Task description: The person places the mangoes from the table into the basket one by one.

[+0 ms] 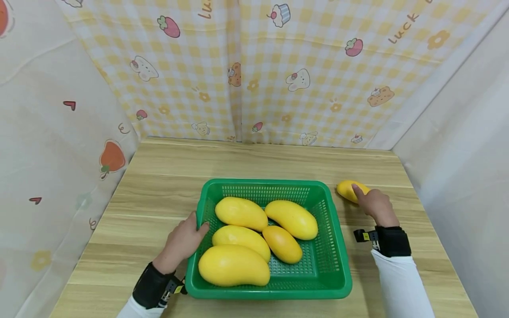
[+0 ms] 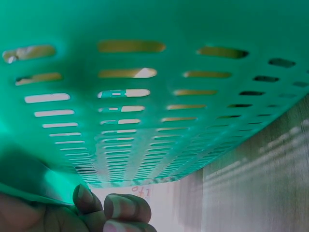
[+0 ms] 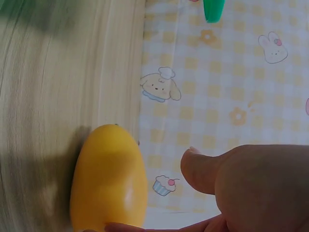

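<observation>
My left hand (image 1: 182, 240) grips the left rim of a green plastic basket (image 1: 334, 282), thumb over the rim. In the left wrist view, its fingers (image 2: 128, 208) curl at the rim beside the slotted basket wall (image 2: 159, 116). Several yellow mangoes (image 1: 234, 265) lie in the basket, including a smaller, more orange mango (image 1: 282, 244). Right of the basket, a single mango (image 1: 347, 191) lies on the table. My right hand (image 1: 377, 206) is over its right side. In the right wrist view, the thumb (image 3: 200, 174) stands apart from this mango (image 3: 108, 179), and fingers reach its lower end.
The wooden tabletop (image 1: 171, 172) carries the basket and the loose mango. Behind it hangs a yellow checked cloth (image 1: 266, 101) with cartoon prints. Pale cloth (image 1: 51, 154) borders the left side, and a white cloth (image 1: 465, 145) the right.
</observation>
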